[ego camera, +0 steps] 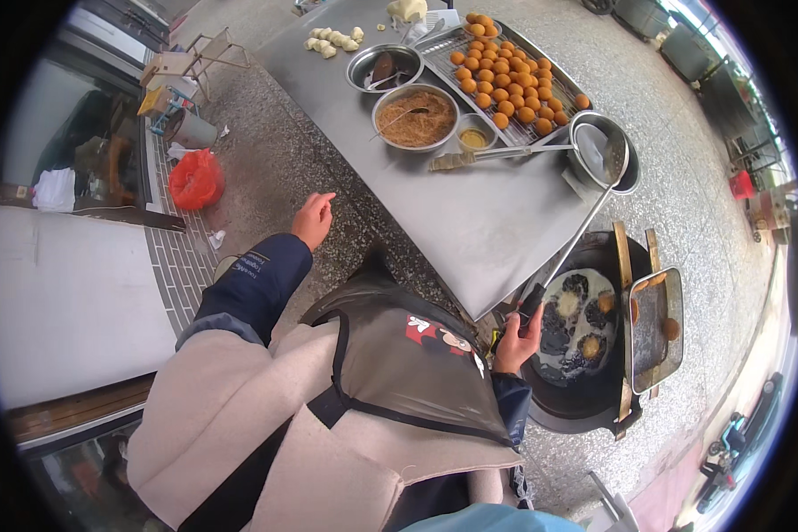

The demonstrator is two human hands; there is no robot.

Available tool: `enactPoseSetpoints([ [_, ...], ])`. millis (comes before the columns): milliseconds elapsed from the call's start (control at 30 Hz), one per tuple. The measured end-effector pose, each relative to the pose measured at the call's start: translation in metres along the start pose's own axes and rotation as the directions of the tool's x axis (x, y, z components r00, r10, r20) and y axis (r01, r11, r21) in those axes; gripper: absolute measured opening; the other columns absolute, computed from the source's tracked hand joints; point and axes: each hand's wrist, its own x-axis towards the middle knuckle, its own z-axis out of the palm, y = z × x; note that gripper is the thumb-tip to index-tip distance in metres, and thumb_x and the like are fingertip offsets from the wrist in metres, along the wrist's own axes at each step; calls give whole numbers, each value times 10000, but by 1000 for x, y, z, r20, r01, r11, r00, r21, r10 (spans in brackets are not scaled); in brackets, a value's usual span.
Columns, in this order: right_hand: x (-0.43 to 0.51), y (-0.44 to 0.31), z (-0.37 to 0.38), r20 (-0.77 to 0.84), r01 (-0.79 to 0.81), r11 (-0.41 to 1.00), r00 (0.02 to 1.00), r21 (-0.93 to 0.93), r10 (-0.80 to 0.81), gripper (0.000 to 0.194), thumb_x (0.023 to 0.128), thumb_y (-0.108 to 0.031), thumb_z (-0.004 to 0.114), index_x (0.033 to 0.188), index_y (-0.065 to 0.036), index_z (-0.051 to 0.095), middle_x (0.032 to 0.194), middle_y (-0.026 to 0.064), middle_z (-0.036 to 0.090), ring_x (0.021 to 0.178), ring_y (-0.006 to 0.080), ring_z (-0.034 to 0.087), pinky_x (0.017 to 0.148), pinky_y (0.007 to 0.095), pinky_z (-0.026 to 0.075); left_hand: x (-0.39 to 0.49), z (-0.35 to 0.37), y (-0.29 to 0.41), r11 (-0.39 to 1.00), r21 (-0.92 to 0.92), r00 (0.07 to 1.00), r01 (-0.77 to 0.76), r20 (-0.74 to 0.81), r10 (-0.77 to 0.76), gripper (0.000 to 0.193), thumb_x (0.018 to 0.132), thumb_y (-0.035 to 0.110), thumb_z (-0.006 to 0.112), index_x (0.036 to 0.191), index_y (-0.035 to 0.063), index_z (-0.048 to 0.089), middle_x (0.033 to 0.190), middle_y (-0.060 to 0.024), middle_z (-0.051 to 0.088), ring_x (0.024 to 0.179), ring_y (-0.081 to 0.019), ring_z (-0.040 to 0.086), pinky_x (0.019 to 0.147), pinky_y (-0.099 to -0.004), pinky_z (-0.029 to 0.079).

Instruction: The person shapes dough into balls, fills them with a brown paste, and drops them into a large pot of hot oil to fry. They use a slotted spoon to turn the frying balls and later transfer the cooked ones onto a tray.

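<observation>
My right hand grips the black handle of a long metal skimmer. Its perforated round head rests at the rim of a metal pot on the table corner. Below and right of that hand is a wok of foaming oil, with a few dough balls frying in it. My left hand hangs over the floor left of the table, holding nothing visible, its fingers loosely bent. A second tool with a wrapped handle lies across the table, reaching into the pot.
On the steel table stand a tray of fried balls, a bowl of brown crumbs, a bowl of dark contents and dough pieces. A wire draining basket sits on wooden slats over the wok. A red-bagged bin stands left.
</observation>
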Motion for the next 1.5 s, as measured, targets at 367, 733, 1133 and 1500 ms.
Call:
enactPoseSetpoints([
  [367,68,26,255,-264,-81,737,955,-672,-136,677,833,-62,588,1448,-90,309,1286,258,368,1173,375,370,998,427,305,394,-13,-218,988,135,990,73,-130,-55,366,811,88,569,1176,110,553,1264,-81,498,1011,-326,570,868,-409,473],
  [733,99,-115,373,-47,250,661,917,-708,-396,325,836,93,507,1141,20,593,1187,178,556,1068,294,557,901,366,453,473,-11,-220,741,-667,994,81,-5,-113,229,885,168,549,1090,68,573,964,-71,631,790,-165,549,684,-288,442],
  [1133,133,-227,455,546,637,612,753,-468,-366,271,843,-333,612,893,-73,557,783,115,603,709,323,617,577,421,478,334,-109,14,315,-459,247,831,811,530,654,970,519,314,1452,78,287,977,-23,581,608,-60,479,442,-210,363],
  [1500,121,-150,499,82,32,951,995,308,-60,110,945,-87,543,965,18,570,797,75,644,523,64,519,476,195,419,320,-97,-19,-74,-284,282,956,824,491,366,976,405,452,1012,59,565,742,-70,575,525,-116,499,456,-218,410],
])
